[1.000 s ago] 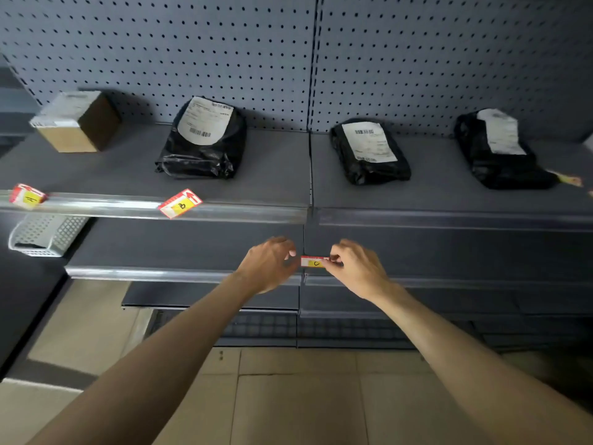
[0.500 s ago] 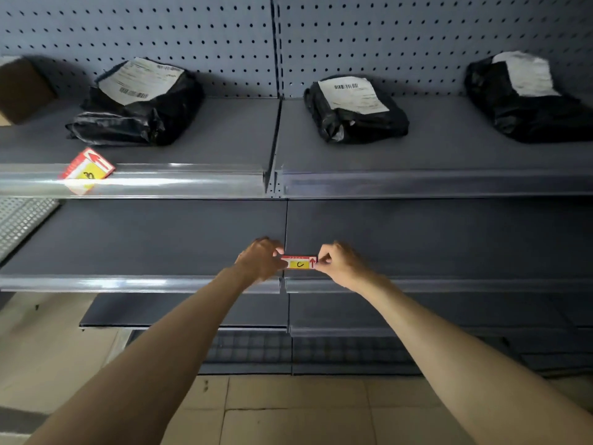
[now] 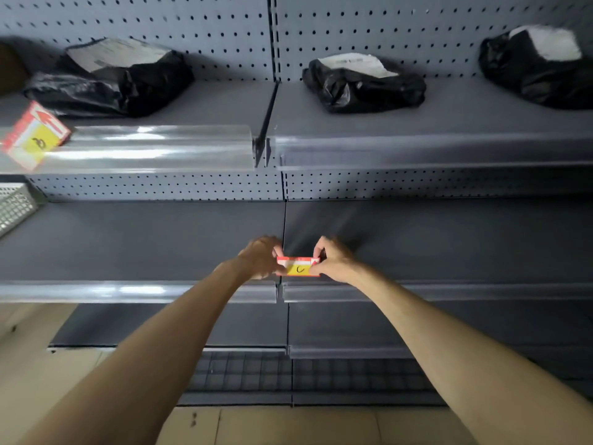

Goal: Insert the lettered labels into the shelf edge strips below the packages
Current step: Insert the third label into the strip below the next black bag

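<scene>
I hold a small red, white and yellow label marked "C" (image 3: 298,266) by its two ends, my left hand (image 3: 260,257) pinching the left end and my right hand (image 3: 333,259) the right. It hangs level just above the lower shelf's clear edge strip (image 3: 417,292), near the joint between two shelf bays. On the upper shelf lie three black packages with white slips: one at left (image 3: 109,81), one at centre (image 3: 364,82), one at far right (image 3: 539,65). A label marked "B" (image 3: 33,136) sits tilted in the upper left edge strip (image 3: 160,149). The upper right strip (image 3: 433,149) holds no label.
Grey pegboard (image 3: 353,24) backs the shelves. A white mesh basket (image 3: 14,205) pokes in at the left on the lower shelf. A brown box corner (image 3: 9,69) shows at the far upper left. Lower shelves and a tiled floor (image 3: 288,425) lie below my arms.
The view has shifted right and closer to the shelves. My hands still hold the "C" label between them; its face now tilts toward me, showing more of the yellow field.
</scene>
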`<state>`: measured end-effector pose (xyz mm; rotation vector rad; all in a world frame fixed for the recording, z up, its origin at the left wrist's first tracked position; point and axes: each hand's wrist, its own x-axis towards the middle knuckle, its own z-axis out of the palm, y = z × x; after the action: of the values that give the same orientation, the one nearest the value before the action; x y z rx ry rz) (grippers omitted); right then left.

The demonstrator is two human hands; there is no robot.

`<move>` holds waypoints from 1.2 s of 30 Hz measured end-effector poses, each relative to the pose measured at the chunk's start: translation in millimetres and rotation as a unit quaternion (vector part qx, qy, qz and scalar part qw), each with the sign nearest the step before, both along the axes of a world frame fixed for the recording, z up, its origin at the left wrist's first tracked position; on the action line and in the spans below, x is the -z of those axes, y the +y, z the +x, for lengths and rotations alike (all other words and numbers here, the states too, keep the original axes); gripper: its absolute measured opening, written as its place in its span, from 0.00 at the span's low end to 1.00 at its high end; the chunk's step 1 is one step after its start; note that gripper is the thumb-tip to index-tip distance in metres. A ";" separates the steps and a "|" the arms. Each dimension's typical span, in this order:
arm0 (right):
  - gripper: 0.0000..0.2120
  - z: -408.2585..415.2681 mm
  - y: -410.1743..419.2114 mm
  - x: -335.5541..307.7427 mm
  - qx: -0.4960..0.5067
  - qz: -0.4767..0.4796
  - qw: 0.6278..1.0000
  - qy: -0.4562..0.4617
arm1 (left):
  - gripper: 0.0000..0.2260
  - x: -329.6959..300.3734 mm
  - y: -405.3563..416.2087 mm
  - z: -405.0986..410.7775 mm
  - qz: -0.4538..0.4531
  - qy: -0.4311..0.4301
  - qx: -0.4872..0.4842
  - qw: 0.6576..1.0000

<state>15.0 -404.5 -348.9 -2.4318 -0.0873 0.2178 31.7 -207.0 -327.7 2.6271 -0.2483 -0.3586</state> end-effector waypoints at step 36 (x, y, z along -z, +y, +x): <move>0.04 -109.9 -93.6 -329.7 0.022 0.039 0.981 -0.188 | 0.11 -259.4 -79.2 -127.7 0.022 -0.280 0.011 0.960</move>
<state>-94.9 -498.1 -19.2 -2.3655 -0.2056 -0.2621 -96.1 -286.2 -68.3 2.7155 -0.4550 0.3895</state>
